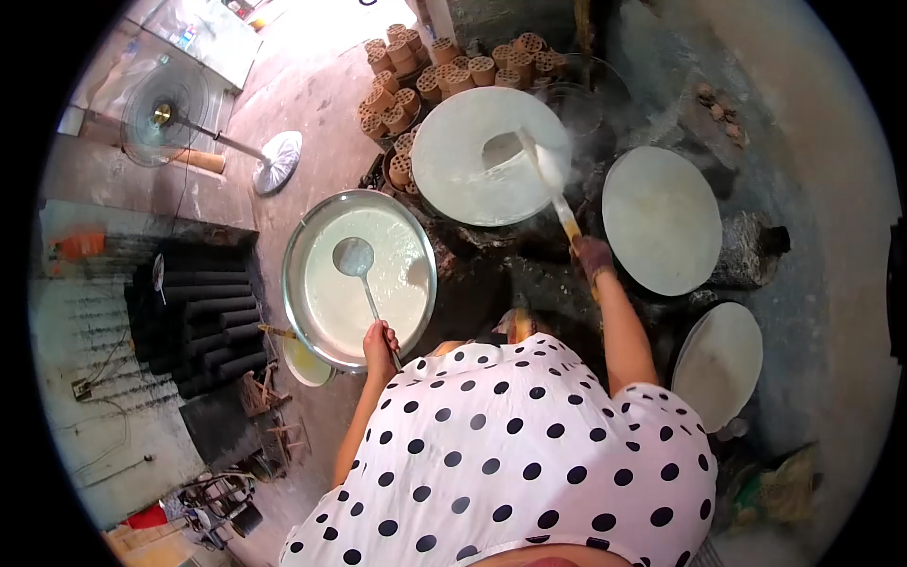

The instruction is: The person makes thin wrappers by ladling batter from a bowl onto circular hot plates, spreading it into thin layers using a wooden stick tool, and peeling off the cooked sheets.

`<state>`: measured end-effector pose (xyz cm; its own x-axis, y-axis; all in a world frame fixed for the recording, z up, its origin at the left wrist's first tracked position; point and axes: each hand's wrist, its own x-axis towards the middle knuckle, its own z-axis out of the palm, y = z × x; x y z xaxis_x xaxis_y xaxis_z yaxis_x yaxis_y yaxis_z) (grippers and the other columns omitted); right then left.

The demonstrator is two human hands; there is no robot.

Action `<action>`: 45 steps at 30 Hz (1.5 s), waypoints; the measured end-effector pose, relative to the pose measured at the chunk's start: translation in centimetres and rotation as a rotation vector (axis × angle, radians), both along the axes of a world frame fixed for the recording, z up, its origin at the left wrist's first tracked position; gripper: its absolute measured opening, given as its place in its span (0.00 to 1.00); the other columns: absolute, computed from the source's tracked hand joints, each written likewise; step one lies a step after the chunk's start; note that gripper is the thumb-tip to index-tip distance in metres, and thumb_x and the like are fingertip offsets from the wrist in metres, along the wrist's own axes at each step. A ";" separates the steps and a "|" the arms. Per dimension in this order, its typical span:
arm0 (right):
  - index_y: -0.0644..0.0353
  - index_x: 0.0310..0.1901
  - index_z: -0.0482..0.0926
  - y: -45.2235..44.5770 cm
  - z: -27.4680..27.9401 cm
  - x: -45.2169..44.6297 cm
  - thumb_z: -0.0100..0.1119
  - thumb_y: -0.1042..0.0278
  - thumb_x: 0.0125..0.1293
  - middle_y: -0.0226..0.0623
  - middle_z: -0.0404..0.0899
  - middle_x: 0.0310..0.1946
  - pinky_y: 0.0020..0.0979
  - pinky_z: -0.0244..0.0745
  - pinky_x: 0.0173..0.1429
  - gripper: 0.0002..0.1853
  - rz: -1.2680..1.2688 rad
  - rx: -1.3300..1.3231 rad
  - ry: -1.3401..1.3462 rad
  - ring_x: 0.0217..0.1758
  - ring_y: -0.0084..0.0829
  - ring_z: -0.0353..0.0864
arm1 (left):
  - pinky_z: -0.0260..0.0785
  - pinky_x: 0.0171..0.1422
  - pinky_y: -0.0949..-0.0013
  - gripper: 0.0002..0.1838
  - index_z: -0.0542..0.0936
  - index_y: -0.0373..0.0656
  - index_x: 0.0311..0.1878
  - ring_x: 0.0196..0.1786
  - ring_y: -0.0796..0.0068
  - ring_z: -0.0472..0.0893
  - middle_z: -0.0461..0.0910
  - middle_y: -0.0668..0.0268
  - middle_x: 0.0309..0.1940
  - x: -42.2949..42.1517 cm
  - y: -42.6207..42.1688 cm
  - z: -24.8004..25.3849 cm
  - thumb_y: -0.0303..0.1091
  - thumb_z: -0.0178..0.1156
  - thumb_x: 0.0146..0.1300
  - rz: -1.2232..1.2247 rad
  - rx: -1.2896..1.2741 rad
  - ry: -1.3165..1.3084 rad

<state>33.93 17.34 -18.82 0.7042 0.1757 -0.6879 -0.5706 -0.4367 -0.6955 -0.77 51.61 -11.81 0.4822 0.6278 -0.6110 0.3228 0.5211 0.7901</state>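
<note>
My left hand (380,348) is closed around the handle of a round, shallow ladle (353,256). The ladle's bowl hangs over a wide metal basin (292,274) of creamy white liquid. My right hand (592,257), in a dark glove, grips a long stick (569,219). Its far part is pale and lies across the right side of a large, round, whitish disc (453,151). Near the disc's middle is a darker half-round patch; I cannot tell whether it is an opening. Steam blurs the stick's far end.
Clay-coloured perforated cylinders (397,57) are stacked behind the disc. Two more pale round discs (661,222) (723,364) stand at the right. A fan (170,113) is at the far left, above dark stacked cylinders (213,312). A yellowish bowl (309,365) sits beside the basin.
</note>
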 end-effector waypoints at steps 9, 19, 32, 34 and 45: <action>0.60 0.51 0.78 6.3 3.0 3.2 0.53 0.62 0.67 0.41 0.82 0.47 0.35 0.75 0.53 0.16 0.127 0.108 -0.929 0.49 0.38 0.82 | 0.60 0.20 0.75 0.11 0.72 0.46 0.39 0.17 0.81 0.65 0.66 0.73 0.19 1.8 0.8 1.4 0.44 0.48 0.71 -0.062 0.020 -0.044; 0.47 0.62 0.71 8.6 -3.2 2.4 0.44 0.46 0.68 0.44 0.77 0.54 0.45 0.66 0.62 0.25 0.392 -0.308 -0.895 0.59 0.50 0.73 | 0.63 0.26 0.80 0.16 0.71 0.38 0.57 0.21 0.86 0.67 0.69 0.74 0.24 3.7 1.2 7.0 0.36 0.47 0.72 -0.285 -0.081 -0.105; 0.60 0.59 0.74 7.2 -7.2 2.4 0.42 0.66 0.71 0.43 0.76 0.56 0.32 0.70 0.60 0.19 0.282 -0.110 -1.105 0.58 0.40 0.76 | 0.60 0.23 0.81 0.19 0.70 0.35 0.60 0.18 0.86 0.64 0.68 0.75 0.23 3.5 -0.7 7.5 0.35 0.47 0.72 -0.440 -0.206 -0.141; 0.61 0.61 0.72 8.0 -3.0 1.1 0.42 0.61 0.72 0.43 0.74 0.59 0.35 0.68 0.63 0.21 0.478 -0.217 -0.659 0.60 0.42 0.74 | 0.60 0.23 0.81 0.20 0.69 0.35 0.62 0.18 0.87 0.64 0.68 0.75 0.22 4.0 -0.9 7.4 0.34 0.47 0.72 -0.462 -0.211 -0.143; 0.56 0.64 0.68 4.5 1.0 -0.9 0.46 0.59 0.70 0.43 0.80 0.47 0.40 0.74 0.52 0.23 0.741 -0.447 -0.977 0.48 0.44 0.79 | 0.64 0.19 0.78 0.11 0.75 0.39 0.50 0.18 0.84 0.70 0.71 0.72 0.22 13.3 2.1 2.6 0.31 0.47 0.69 -0.685 -0.041 -0.054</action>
